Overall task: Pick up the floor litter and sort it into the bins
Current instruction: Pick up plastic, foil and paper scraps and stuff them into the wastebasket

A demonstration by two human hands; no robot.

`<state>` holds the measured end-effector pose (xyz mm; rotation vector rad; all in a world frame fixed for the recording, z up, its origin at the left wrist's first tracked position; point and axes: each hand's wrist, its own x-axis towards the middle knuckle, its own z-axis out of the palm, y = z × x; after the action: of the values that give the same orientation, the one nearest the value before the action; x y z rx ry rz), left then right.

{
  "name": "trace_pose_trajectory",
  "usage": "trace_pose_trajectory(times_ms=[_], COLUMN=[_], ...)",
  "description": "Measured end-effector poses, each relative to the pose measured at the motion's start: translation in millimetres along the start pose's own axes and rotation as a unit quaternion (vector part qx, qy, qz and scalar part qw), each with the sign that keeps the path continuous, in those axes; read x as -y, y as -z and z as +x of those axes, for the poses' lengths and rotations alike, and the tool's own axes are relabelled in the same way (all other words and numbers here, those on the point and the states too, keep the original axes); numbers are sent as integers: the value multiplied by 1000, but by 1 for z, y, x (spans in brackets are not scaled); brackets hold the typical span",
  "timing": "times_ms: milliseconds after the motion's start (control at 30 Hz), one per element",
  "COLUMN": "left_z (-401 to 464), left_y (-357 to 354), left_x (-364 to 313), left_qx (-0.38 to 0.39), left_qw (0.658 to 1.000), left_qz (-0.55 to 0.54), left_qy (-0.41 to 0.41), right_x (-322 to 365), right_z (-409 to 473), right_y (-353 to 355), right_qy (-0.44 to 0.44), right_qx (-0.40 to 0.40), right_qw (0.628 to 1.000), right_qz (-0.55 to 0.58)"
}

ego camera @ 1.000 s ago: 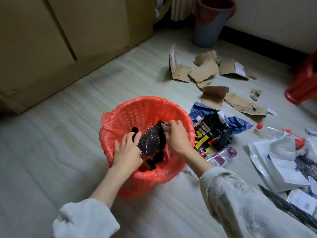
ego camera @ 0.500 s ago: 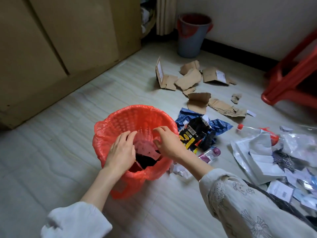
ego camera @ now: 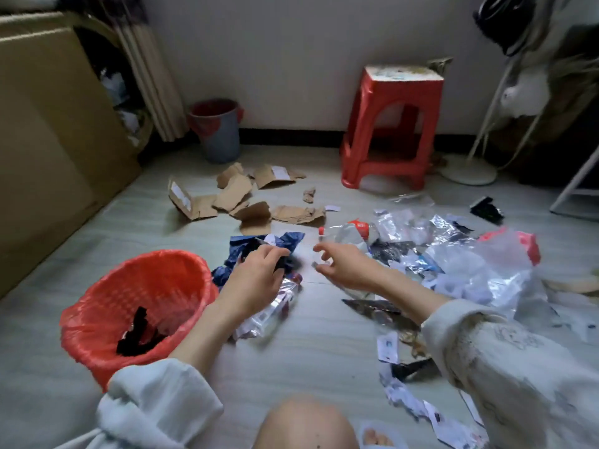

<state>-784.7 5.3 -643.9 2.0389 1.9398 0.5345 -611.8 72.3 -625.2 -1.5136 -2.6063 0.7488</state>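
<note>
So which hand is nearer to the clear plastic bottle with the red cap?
Right. The right hand hovers just before the clear plastic bottle; the left hand is farther, gripping black wrapper.

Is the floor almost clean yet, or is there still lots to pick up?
Just started. The red-lined bin holds only a few dark scraps. The left hand grips a black wrapper; the right hand is open. Still on the floor: cardboard pieces, a plastic bottle and clear bags.

red liner on bin, red stool, brown cardboard scraps (blue wrapper too).
</note>
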Motion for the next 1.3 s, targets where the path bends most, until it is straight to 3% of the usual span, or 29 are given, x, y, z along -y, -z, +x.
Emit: trace_pose_trajectory(times_ms=[233,400,733,867,1033,1200,1300], left_z=[10,15,61,53,57,73,78], left_y=[-43,-110,-264,-326,-363,-366,-363], left_x=[-95,-119,-92,-89,-74,-70,-67], left_qx=[93,170,301,360,366,291,222], left_qw=[990,974,945,926,927,953,970], left_qz=[-4,-6,2,-28,-23,-45,-72], left_qy=[-106,-147,-127,-112,-82,-69,-69], right_x=[-100,-162,-289,-325,-355,-380,-388], right_z=[-102,-132,-77,-77,-64,-34,-32], right_y=[27,-1,-106,-157,-180,-168,-164], right_qy=[-135,-197,-318,-300,-280,-429,-465], right_qx=[-34,7,43,41,-34,-63,-167], right_qw=[990,980,943,953,953,900,868], right_qz=[35,26,87,-6,-112,-36,36])
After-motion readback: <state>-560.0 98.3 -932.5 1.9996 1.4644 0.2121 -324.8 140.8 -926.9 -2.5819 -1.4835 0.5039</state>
